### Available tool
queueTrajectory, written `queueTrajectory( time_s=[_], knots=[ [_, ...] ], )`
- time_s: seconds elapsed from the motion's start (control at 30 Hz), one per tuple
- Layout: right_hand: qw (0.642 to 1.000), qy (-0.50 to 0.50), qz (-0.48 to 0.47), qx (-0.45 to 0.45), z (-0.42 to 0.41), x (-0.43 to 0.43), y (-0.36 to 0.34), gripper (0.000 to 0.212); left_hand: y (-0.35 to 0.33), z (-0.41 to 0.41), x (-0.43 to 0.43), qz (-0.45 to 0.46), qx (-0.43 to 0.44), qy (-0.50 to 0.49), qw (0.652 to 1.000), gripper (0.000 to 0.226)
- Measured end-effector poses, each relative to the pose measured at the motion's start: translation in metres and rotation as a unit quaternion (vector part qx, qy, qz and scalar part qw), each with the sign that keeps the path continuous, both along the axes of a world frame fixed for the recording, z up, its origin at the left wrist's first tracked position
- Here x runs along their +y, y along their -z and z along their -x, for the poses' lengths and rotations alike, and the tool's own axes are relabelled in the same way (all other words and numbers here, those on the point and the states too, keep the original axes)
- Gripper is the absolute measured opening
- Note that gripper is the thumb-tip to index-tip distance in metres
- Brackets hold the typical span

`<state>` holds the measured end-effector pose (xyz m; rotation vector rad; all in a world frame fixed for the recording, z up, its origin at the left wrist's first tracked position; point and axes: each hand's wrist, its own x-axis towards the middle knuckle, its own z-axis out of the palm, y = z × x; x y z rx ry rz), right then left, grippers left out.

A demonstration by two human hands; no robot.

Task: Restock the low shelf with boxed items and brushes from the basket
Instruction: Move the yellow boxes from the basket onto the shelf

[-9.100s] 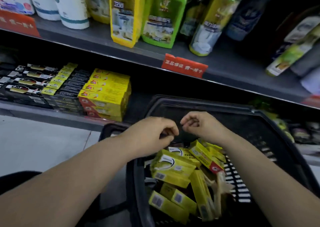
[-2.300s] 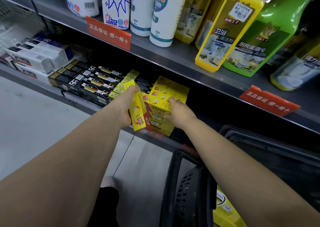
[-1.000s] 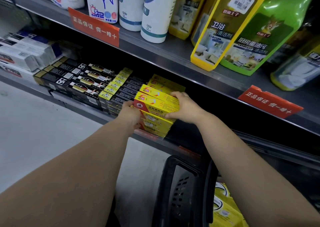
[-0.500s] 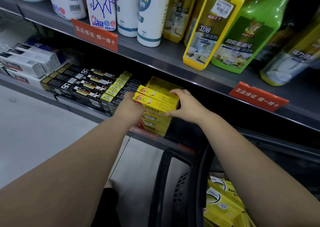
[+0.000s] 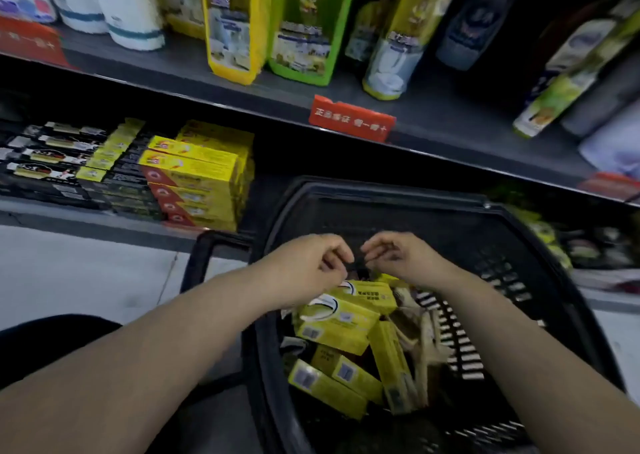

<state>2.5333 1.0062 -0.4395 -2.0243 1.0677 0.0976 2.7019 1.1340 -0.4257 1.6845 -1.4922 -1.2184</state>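
Held both bare forearms out over a black plastic basket (image 5: 519,245), close beneath the camera. Had the left hand (image 5: 308,266) and the right hand (image 5: 398,259) almost fingertip to fingertip above the basket's near half, with the fingers of each curled inward over a dark strip. Could not tell through the blur whether either hand pinched that strip or held nothing. Saw just under them, inside the basket, a loose heap of yellow boxes (image 5: 336,318) lying at all angles, several with barcodes up. Saw beside these, on the right, pale wooden brushes (image 5: 426,339) leaning by the slotted wall. Made out a dark rounded shape (image 5: 52,335) at the lower left under the left forearm, and past it a pale grey floor (image 5: 86,273) crossed by a thin seam. Found the low shelf (image 5: 104,219) just beyond the basket's far rim, bearing a neat stack of yellow-and-red boxes (image 5: 194,176) at its front edge, flat black boxes (image 5: 52,162) in rows just beside that stack on the left, and deep shadow to the right. Noted above it the dark grey upper shelf (image 5: 207,82) with a red tag (image 5: 351,119) on its lip. Counted along it white bottles (image 5: 131,10) at the left, then a yellow bottle (image 5: 235,20) and a green bottle (image 5: 308,23) side by side, then darker bottles (image 5: 485,20) leaning farther right.
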Motion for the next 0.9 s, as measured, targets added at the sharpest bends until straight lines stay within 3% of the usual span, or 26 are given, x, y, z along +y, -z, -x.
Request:
queueTrajectory(
  time_s=[0.17, 0.3, 0.4, 0.53, 0.63, 0.7, 0.8, 0.9],
  knots=[
    [0.993, 0.066, -0.003, 0.102, 0.065, -0.015, 0.077, 0.017, 0.023, 0.029, -0.012, -0.037, -0.034, 0.04, 0.998, 0.016],
    [0.972, 0.082, 0.082, 0.205, 0.08, -0.035, 0.125, 0.058, 0.039, 0.03, -0.017, -0.083, -0.06, 0.04, 0.994, 0.016],
    [0.964, 0.095, 0.108, 0.224, 0.075, -0.049, 0.149, 0.069, 0.045, 0.027, -0.02, -0.108, -0.069, 0.04, 0.991, 0.017],
    [0.948, 0.074, 0.166, 0.26, 0.065, -0.06, 0.175, 0.062, 0.05, 0.026, -0.022, -0.119, -0.062, 0.031, 0.99, 0.015],
    [0.909, -0.004, 0.284, 0.304, 0.065, -0.066, 0.182, 0.047, 0.052, 0.028, -0.023, -0.127, -0.066, 0.034, 0.989, 0.014],
    [0.895, -0.054, 0.309, 0.318, 0.068, -0.069, 0.175, 0.039, 0.053, 0.029, -0.024, -0.13, -0.072, 0.038, 0.988, 0.013],
    [0.918, -0.04, 0.265, 0.293, 0.067, -0.066, 0.144, 0.039, 0.052, 0.03, -0.026, -0.131, -0.083, 0.045, 0.987, 0.014],
    [0.959, 0.004, 0.198, 0.201, 0.059, -0.054, 0.097, 0.039, 0.049, 0.031, -0.026, -0.136, -0.085, 0.045, 0.986, 0.025]
  ],
)
